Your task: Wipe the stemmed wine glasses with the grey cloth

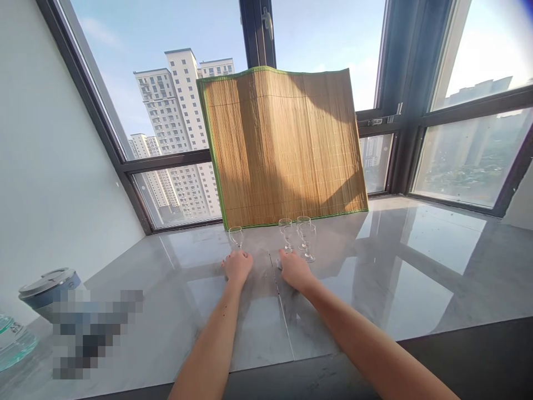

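My left hand point(238, 266) is closed at the lower part of a small clear stemmed glass point(235, 235), whose bowl shows just beyond the knuckles; the foot is hidden. My right hand point(295, 269) is closed too, with a small pale bit showing at its left side that I cannot make out. Right behind its fingers stands a second stemmed glass point(285, 229), its base covered by the hand. Close by on the right, two more clear glasses, a rear one point(303, 224) and a front one point(308, 244), stand upright and overlap in view.
A bamboo mat point(287, 150) with green edging leans on the window behind the glasses. The glossy grey marble sill point(333, 311) has a tile seam between my arms. At the left are a lidded cup point(52, 289), a clear bottle point(14, 341) and a pixelated patch.
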Tool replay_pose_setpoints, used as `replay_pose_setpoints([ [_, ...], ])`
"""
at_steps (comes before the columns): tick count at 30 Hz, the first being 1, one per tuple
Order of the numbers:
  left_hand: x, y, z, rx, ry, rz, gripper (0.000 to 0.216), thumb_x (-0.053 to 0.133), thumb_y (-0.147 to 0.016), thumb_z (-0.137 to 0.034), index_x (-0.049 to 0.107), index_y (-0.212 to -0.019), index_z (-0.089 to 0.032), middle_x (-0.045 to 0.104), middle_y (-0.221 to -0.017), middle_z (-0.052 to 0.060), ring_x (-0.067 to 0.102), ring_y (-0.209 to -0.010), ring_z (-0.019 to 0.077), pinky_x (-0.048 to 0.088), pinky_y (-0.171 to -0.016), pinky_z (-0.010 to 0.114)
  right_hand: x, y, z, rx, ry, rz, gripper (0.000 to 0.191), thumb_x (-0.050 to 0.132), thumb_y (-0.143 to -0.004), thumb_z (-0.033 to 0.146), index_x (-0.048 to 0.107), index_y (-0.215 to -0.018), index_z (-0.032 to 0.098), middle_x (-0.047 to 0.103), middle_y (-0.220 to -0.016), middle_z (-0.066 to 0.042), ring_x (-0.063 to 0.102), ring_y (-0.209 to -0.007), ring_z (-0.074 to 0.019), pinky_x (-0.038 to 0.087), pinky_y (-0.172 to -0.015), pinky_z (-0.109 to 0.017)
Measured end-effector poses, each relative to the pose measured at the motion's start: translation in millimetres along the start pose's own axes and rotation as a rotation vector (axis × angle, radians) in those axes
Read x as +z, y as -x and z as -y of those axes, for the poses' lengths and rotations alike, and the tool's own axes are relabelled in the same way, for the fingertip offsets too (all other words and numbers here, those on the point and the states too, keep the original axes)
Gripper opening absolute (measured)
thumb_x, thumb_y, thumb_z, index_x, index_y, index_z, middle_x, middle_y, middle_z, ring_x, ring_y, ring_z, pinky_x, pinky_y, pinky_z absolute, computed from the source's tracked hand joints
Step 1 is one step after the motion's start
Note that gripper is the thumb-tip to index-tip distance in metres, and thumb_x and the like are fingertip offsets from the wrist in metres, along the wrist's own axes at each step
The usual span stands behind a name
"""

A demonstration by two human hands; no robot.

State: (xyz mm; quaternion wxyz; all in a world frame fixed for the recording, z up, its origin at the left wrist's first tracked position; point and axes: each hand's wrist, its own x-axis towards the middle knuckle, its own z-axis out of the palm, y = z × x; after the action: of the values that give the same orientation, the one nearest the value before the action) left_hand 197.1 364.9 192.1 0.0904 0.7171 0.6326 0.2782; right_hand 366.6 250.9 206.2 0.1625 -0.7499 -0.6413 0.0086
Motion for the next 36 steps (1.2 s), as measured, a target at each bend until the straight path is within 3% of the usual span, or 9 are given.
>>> replay_pose_setpoints([
  [3,-3,-6,2,-0.164,0.22,-0.016,0.013,0.054,-0.08,-0.033,0.061,-0.086,-0.024,0.07,-0.094,0.013,0.064,-0.098,0.0324,0.04,-0.089,0.044,-2,0,-1,-0.056,-0.034,-0.013,0.034,0.047,-0.083,0.005,0.056,-0.114,0.014,0.066,-0.093,-0.017,0.061,-0.094,-0.0284,0.04,-0.065,-0.029],
  [5,-3,-12,5,-0.264,0.371,-0.05,0.028,0.056,-0.079,-0.031,0.056,-0.106,-0.024,0.069,-0.107,0.013,0.066,-0.092,0.0268,0.043,-0.079,0.036,-3,1,-1,-0.146,-0.057,-0.034,0.031,0.047,-0.087,0.013,0.056,-0.116,0.015,0.066,-0.097,-0.016,0.059,-0.102,-0.0295,0.04,-0.067,-0.03],
  [8,2,-20,9,-0.315,0.521,-0.055,0.052,0.057,-0.078,-0.027,0.043,-0.127,-0.023,0.061,-0.129,0.015,0.068,-0.081,0.0188,0.044,-0.07,0.029,-1,1,-2,-0.286,-0.063,-0.026,0.045,0.056,-0.086,0.023,0.049,-0.129,0.015,0.066,-0.109,-0.015,0.055,-0.112,-0.0303,0.04,-0.073,-0.03],
  [10,5,-21,9,-0.302,0.562,-0.016,0.055,0.057,-0.079,-0.026,0.04,-0.132,-0.023,0.063,-0.126,0.014,0.068,-0.073,0.0158,0.044,-0.067,0.027,2,0,-4,-0.312,-0.063,-0.006,0.055,0.055,-0.084,0.02,0.042,-0.137,0.015,0.065,-0.115,-0.015,0.056,-0.111,-0.0283,0.04,-0.074,-0.029],
  [17,6,-11,-2,-0.097,0.447,-0.01,0.024,0.061,-0.08,-0.028,0.066,-0.103,-0.023,0.072,-0.09,0.006,0.066,-0.084,0.0211,0.04,-0.071,0.026,10,-7,-7,-0.263,-0.158,-0.023,0.069,0.047,-0.081,0.012,0.03,-0.147,0.016,0.067,-0.112,-0.012,0.062,-0.096,-0.0233,0.039,-0.073,-0.028],
  [22,-1,10,-19,0.227,0.174,-0.053,0.022,0.053,-0.087,-0.026,0.073,-0.094,-0.024,0.07,-0.099,0.01,0.059,-0.095,0.0264,0.039,-0.081,0.034,5,-8,2,-0.248,-0.37,-0.307,0.061,0.046,-0.079,0.01,0.036,-0.139,0.019,0.067,-0.11,-0.009,0.061,-0.095,-0.0214,0.041,-0.077,-0.028],
  [26,-6,23,-34,0.379,-0.056,-0.135,0.026,0.05,-0.087,-0.017,0.075,-0.087,-0.023,0.067,-0.1,0.013,0.048,-0.111,0.0306,0.028,-0.1,0.044,-4,-4,8,-0.37,-0.435,-0.503,0.056,0.046,-0.078,0.006,0.042,-0.132,0.021,0.067,-0.107,-0.007,0.058,-0.103,-0.0222,0.043,-0.083,-0.03],
  [30,-10,25,-38,0.42,-0.078,-0.194,0.031,0.047,-0.088,-0.013,0.076,-0.088,-0.026,0.066,-0.106,0.01,0.044,-0.113,0.0279,0.019,-0.107,0.046,-9,-2,8,-0.327,-0.379,-0.562,0.052,0.044,-0.079,0.005,0.048,-0.127,0.02,0.067,-0.103,-0.008,0.059,-0.103,-0.0238,0.044,-0.079,-0.03],
  [36,-11,19,-25,0.385,0.054,-0.334,0.035,0.048,-0.084,-0.005,0.076,-0.081,-0.026,0.069,-0.094,0.007,0.048,-0.108,0.0252,0.02,-0.105,0.046,-10,-7,-1,-0.197,-0.359,-0.662,0.05,0.044,-0.077,0.004,0.052,-0.124,0.018,0.065,-0.099,-0.009,0.062,-0.089,-0.0222,0.043,-0.072,-0.028],
])
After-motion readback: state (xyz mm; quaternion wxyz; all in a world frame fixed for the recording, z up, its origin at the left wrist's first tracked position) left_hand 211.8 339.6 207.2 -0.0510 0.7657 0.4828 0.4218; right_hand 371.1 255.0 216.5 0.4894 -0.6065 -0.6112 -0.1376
